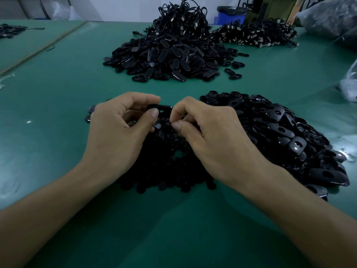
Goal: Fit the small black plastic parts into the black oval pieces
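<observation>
My left hand [117,132] grips a black oval piece [162,109] between thumb and curled fingers, above the middle of the green table [58,93]. My right hand [204,132] is right beside it, thumb and forefinger pinched together at the piece's right end; whatever they pinch is too small and dark to make out. Under both hands lies a heap of small black plastic parts [166,171]. A large pile of black oval pieces with holes [289,140] lies to the right of my right hand.
Another pile of black oval pieces [166,59] sits further back in the middle, with a tangle of black cables [181,18] behind it and more connectors [257,33] at the back right. Clear plastic bags [349,84] lie at the right edge. A blue bin [228,16] stands behind.
</observation>
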A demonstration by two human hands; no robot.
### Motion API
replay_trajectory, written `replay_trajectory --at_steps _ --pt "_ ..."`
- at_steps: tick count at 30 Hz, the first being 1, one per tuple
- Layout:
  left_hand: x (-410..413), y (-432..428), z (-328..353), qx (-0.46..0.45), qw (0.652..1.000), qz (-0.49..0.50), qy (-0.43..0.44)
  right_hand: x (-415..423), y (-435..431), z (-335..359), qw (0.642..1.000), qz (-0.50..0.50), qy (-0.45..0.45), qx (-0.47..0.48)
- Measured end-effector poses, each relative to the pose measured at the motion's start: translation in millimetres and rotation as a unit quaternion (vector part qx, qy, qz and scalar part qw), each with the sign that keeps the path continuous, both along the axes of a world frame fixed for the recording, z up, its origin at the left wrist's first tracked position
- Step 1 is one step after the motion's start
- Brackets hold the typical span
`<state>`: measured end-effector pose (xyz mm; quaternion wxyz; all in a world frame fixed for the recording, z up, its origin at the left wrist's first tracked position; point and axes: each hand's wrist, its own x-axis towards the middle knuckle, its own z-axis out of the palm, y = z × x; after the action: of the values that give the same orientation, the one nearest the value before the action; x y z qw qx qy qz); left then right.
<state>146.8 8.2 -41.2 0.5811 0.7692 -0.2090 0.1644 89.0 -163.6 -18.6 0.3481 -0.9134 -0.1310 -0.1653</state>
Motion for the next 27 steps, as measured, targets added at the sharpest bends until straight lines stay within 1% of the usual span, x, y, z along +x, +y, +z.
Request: replay_trajectory --at_steps 5,10,13,15,21,27 --pt "-0.6 -0.2 0.3 0.007 1.0 0.001 -0.007 0.0 1.6 0.1 1.0 -0.018 -0.005 0.007" --pt "0.6 0.5 -1.2 0.011 1.0 -0.002 -0.007 0.4 2.7 -0.4 0.998 -0.036 -0.022 0.036" --pt "0.4 -0.3 -1.8 0.005 1.0 -0.005 -0.005 1.6 0.3 -0.3 0.997 -0.042 -0.008 0.058" --pt "-0.1 -0.8 -1.8 0.006 1.0 -0.006 -0.009 2.2 -0.7 0.0 0.996 -0.043 -0.003 0.082" --pt "-3.2 -1.0 -0.8 0.02 0.999 -0.015 -0.026 3.2 -0.2 0.9 0.993 -0.033 -0.031 0.112" --pt "-9.5 -5.8 0.7 0.018 0.998 -0.048 -0.043 4.3 2.6 -0.1 0.99 -0.03 -0.019 0.139"
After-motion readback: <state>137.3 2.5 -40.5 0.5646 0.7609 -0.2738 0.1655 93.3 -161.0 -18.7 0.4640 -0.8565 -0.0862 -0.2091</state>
